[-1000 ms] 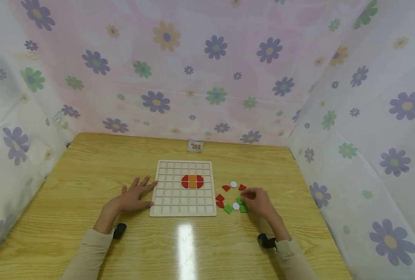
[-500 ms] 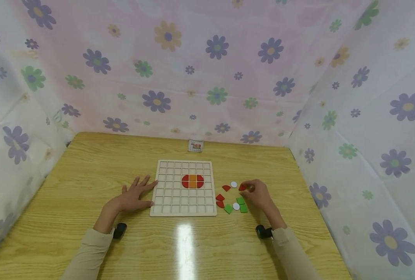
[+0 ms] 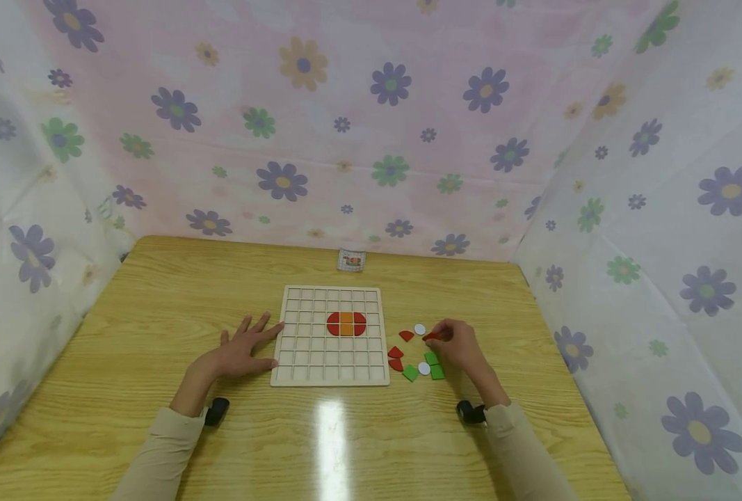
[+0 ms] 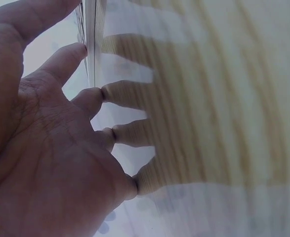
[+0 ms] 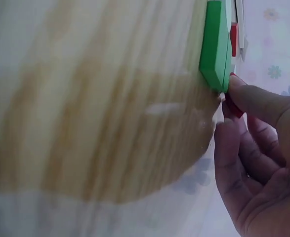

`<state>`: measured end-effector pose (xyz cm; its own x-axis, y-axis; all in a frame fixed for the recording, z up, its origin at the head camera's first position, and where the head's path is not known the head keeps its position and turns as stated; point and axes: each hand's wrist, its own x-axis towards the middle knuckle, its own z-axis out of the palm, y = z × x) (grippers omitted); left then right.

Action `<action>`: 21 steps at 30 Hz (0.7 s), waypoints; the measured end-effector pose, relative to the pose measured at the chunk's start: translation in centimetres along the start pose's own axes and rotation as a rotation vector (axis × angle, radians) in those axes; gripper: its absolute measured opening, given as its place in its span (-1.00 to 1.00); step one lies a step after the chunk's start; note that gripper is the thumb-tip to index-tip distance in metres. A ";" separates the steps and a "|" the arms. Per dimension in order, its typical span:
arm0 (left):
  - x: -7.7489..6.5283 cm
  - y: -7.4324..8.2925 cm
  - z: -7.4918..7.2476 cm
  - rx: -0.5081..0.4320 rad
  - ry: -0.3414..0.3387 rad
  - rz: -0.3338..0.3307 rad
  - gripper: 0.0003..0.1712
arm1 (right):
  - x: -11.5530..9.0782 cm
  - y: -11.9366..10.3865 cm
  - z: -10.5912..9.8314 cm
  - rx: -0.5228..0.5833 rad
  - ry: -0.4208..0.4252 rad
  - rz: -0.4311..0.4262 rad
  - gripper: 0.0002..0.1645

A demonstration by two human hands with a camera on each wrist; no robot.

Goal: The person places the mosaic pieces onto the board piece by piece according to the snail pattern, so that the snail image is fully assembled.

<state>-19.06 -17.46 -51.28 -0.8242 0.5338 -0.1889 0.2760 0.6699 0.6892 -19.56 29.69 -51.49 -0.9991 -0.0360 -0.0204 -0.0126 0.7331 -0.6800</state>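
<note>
1. We counted one left hand (image 3: 242, 353), one right hand (image 3: 463, 346).
2. We tallied one gridded board (image 3: 320, 352).
3. We had four seated red pieces (image 3: 333, 318), all in the board.
4. We got two orange squares (image 3: 346, 318), also in the board.
5. We logged four loose red pieces (image 3: 406, 336): three on the table (image 3: 458, 292), one in the right hand.
6. We marked three green squares (image 3: 411, 374).
7. We saw two white discs (image 3: 420, 329).
8. We noted one picture card (image 3: 351, 260), two black wrist devices (image 3: 218, 411), one table.

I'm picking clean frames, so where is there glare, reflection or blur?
Head: white glare streaks the table below the board; left wrist: the left hand is mirrored darkly, table grain soft; right wrist: the right hand also darkly mirrored, table grain blurred.
</note>
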 end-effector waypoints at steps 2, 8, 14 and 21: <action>0.0 0.0 0.0 0.002 -0.003 -0.002 -0.12 | -0.1 0.0 0.1 0.019 -0.001 -0.012 -0.92; 0.1 0.0 0.0 0.005 0.000 0.000 -0.12 | -0.3 -0.5 0.6 0.058 0.022 -0.027 -0.87; 0.1 -0.1 0.0 0.004 -0.005 -0.002 -0.11 | -0.6 -1.3 1.4 0.165 0.071 -0.040 -0.88; 0.1 -0.1 0.0 -0.001 -0.011 -0.002 -0.11 | -0.6 -2.1 2.2 0.238 0.029 -0.081 -0.82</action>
<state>-19.17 -17.49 -51.35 -0.8193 0.5380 -0.1983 0.2737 0.6709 0.6892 -18.85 26.71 -51.63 -0.9960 -0.0659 0.0602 -0.0865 0.5483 -0.8318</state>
